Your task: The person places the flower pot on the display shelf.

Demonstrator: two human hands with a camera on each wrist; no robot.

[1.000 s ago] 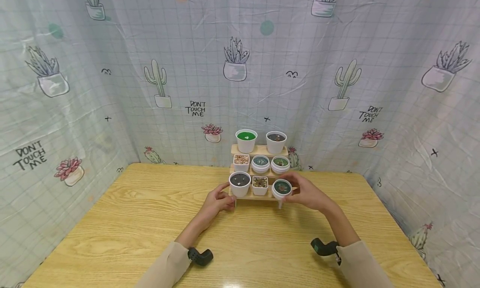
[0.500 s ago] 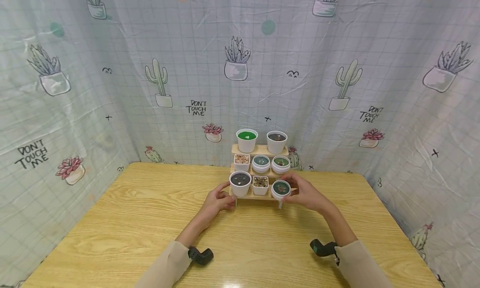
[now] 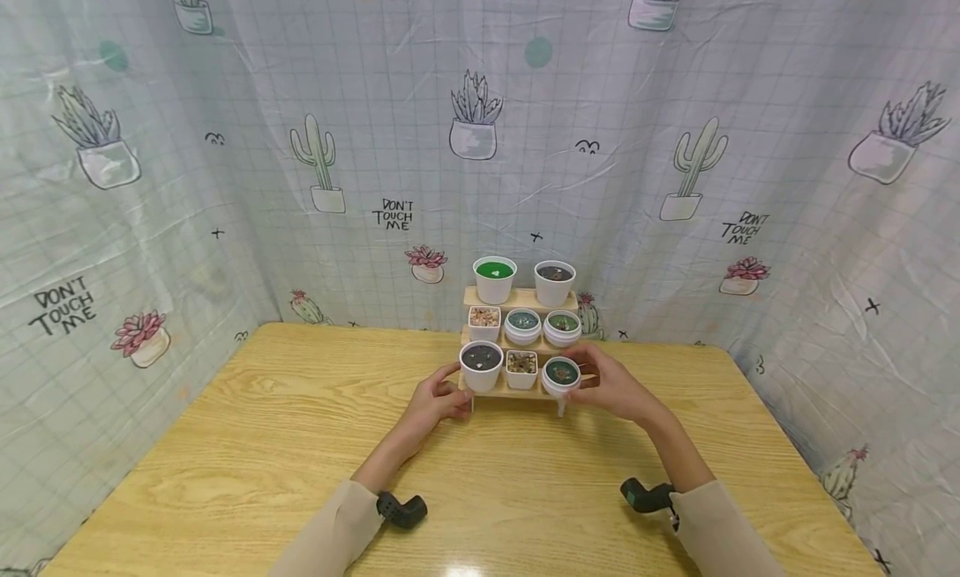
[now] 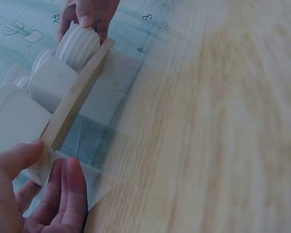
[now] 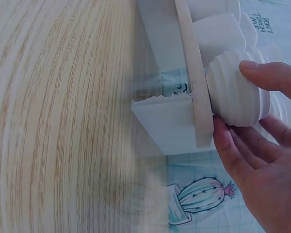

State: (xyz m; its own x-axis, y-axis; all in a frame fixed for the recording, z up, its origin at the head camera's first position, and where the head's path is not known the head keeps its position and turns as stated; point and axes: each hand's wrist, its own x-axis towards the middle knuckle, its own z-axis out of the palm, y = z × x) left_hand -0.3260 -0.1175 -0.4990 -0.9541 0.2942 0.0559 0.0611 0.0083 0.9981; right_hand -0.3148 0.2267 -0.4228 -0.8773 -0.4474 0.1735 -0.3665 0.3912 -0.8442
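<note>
A three-tier wooden stand with white legs holds small white pots. My left hand grips the stand's left end. In the left wrist view, the thumb lies on the front board and the curled fingers are beside a white leg. At the other end my right hand holds a round ribbed pot with a dark green top, thumb on one side and fingers on the other. This pot's base is right at the lowest board. Beside it on that tier are a square pebble-filled pot and a dark-topped round pot.
On the middle tier are a square pot of pale pebbles and two round pots, one blue-green. A bright green-topped pot and a dark-topped one occupy the top. A cactus-print curtain hangs behind the wooden table.
The ribbed pot in my right hand has shifted slightly left along the lowest tier, toward the square pot. My left hand keeps its hold on the stand's end.
</note>
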